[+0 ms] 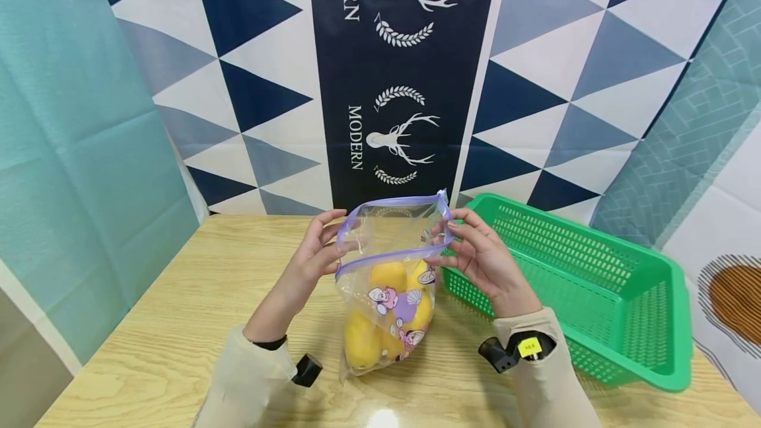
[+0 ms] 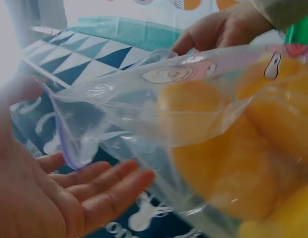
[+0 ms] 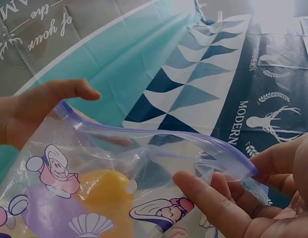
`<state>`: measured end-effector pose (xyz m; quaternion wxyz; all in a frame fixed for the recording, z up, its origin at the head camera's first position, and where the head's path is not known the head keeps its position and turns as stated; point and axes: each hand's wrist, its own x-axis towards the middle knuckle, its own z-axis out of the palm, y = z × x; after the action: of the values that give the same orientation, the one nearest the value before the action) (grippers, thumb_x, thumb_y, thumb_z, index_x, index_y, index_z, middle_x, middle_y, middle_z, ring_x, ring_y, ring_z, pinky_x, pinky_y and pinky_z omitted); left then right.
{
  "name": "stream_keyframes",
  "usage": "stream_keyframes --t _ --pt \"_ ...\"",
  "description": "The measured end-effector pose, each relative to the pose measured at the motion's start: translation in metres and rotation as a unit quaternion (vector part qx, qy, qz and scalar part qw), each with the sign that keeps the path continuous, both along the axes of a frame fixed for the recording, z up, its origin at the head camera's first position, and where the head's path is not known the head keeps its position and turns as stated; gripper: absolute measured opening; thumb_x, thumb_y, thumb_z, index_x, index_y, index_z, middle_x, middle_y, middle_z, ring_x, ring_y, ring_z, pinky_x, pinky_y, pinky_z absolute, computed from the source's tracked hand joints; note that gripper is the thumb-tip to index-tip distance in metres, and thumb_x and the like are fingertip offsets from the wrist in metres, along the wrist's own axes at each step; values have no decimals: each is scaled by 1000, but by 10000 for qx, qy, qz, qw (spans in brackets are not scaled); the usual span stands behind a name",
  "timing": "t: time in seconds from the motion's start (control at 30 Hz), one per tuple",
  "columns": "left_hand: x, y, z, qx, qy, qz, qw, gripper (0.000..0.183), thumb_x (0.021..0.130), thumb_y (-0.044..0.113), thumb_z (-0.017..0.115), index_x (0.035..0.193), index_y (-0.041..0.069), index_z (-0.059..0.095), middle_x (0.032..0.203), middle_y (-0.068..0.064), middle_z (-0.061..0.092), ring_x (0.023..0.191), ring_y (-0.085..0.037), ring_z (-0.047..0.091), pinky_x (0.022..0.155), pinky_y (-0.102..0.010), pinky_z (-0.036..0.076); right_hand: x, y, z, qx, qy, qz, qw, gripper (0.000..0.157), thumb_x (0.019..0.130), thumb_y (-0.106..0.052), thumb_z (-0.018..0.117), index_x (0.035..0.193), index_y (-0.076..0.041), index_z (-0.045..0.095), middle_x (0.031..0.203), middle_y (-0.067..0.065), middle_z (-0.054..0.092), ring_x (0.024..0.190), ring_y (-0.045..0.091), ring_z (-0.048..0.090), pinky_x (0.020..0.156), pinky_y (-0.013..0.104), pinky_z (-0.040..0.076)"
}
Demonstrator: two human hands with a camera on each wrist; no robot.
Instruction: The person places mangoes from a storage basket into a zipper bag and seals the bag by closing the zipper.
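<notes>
A clear plastic zip bag (image 1: 389, 322) with a purple rim and cartoon prints stands on the table, its mouth wide apart. Inside lie several plump yellow fruits (image 1: 362, 342); their exact kind is unclear through the film. At the mouth's left side is my left hand (image 1: 315, 253), its fingers fairly straight; in the left wrist view these fingers (image 2: 114, 196) lie along the outside of the film beneath the rim. My right hand (image 1: 484, 259) pinches the rim's right corner, with some fingertips inside the mouth. The right wrist view shows the thumb and fingers (image 3: 213, 203) at that corner.
A green perforated plastic basket (image 1: 594, 296) stands right of the bag, close to my right forearm. The wooden table (image 1: 178, 322) ends at a patterned cloth backdrop (image 1: 404, 84). A black wrist camera (image 1: 307, 370) sits by my left sleeve, another (image 1: 498, 354) by my right.
</notes>
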<state>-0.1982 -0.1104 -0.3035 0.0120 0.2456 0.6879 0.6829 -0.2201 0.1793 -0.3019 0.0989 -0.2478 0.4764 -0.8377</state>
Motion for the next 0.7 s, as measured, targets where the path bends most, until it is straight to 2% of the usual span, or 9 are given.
stream_keyframes --t 0.07,0.17,0.23,0.33,0.4,0.47,0.7 --pt "3 -3 2 -548 256 15 9982 67 93 20 50 149 2 20 147 -28 39 125 -43 52 96 -50 51 0 0 0 19 9 1 10000 28 107 -5 37 106 -14 64 101 7 64 93 19 66 79 42 60" --pt "9 -8 7 -1276 612 108 9899 73 94 22 58 152 4 18 144 -28 42 125 -43 51 93 -51 53 0 0 1 53 22 -15 10000 29 107 -5 36 106 -14 63 101 7 64 91 18 66 78 42 60" --pt "13 -10 10 -1742 684 289 9819 79 92 25 66 153 6 19 142 -24 46 124 -40 52 90 -48 54 0 0 1 68 31 -31 10000 28 107 -5 36 106 -14 63 101 7 64 91 18 67 78 42 60" --pt "18 -13 14 -2106 666 460 9742 87 87 22 76 153 7 21 138 -20 52 121 -37 55 89 -47 55 0 1 1 69 41 -31 10000 28 107 -5 36 106 -14 63 101 8 64 92 19 67 78 41 60" --pt "21 -14 15 -2153 641 498 9732 89 85 19 78 153 8 22 135 -18 56 117 -35 58 88 -46 56 0 1 1 59 49 -10 10000 28 107 -5 36 106 -14 63 101 8 64 92 19 67 78 41 60" --pt "22 -15 16 -2032 638 448 9760 88 85 13 78 153 8 23 133 -19 58 113 -35 61 86 -44 57 0 1 0 46 55 10 10000 28 107 -5 36 106 -13 63 101 8 64 92 19 67 78 41 60" --pt "19 -15 15 -1550 727 10 9852 76 89 -6 67 151 5 24 135 -27 55 108 -37 66 78 -35 60 -1 1 -1 72 130 143 9998 28 107 -5 36 108 -13 62 102 7 63 94 19 67 80 42 60"
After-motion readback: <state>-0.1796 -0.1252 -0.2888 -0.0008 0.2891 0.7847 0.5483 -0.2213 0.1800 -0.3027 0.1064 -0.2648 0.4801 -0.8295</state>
